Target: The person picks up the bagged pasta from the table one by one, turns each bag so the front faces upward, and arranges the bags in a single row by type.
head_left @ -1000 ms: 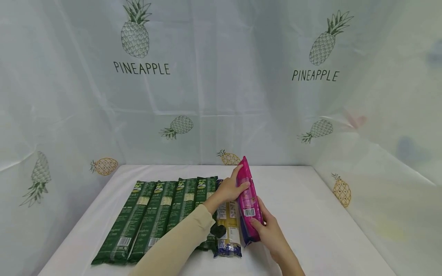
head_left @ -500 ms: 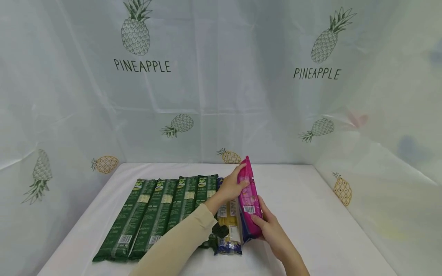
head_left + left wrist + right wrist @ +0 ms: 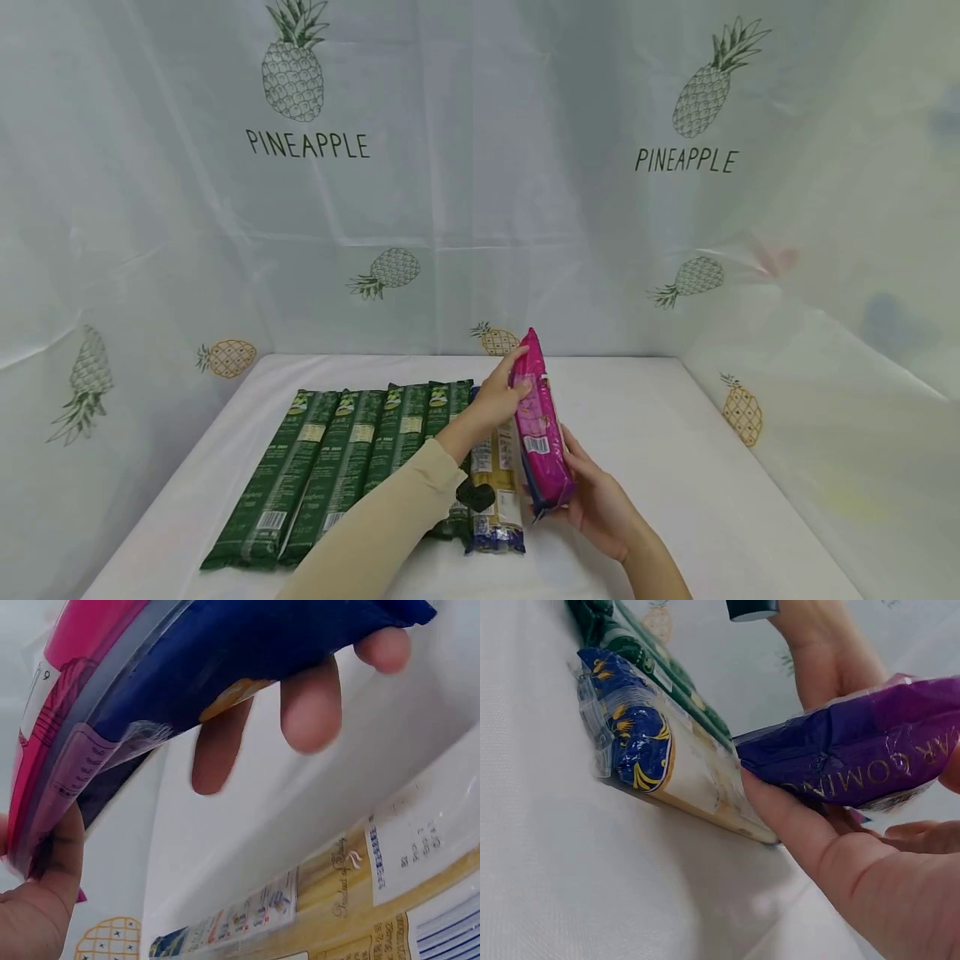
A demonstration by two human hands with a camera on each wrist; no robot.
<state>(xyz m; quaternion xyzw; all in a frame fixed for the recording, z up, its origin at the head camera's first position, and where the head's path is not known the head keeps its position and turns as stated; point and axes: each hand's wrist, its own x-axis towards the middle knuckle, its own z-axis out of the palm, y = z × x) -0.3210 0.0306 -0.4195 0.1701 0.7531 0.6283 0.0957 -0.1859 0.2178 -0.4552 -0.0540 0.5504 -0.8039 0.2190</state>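
A long pink pasta packet [image 3: 542,421] with a dark blue side is held tilted up, its lower end toward me. My left hand [image 3: 495,402] grips its upper part, thumb on the pink face. In the left wrist view several fingertips [image 3: 311,712] show past the dark blue side [image 3: 225,660]. At the lower end my right hand [image 3: 603,508] holds the packet from the right and below. One straight finger [image 3: 802,825] runs along the purple-blue underside in the right wrist view. Just left lies a gold-and-blue pasta packet [image 3: 497,483], partly hidden by my left arm.
Several green spaghetti packets [image 3: 277,475] lie side by side at the left of the white-covered table [image 3: 675,467]. My left sleeve [image 3: 382,525] crosses over some of them. A pineapple-print curtain [image 3: 487,167] rises behind and along the sides.
The pink packet has risen slightly at both ends. My right hand has turned, its thumb leaving the pink face, with more of the palm showing. My left hand keeps its grip.
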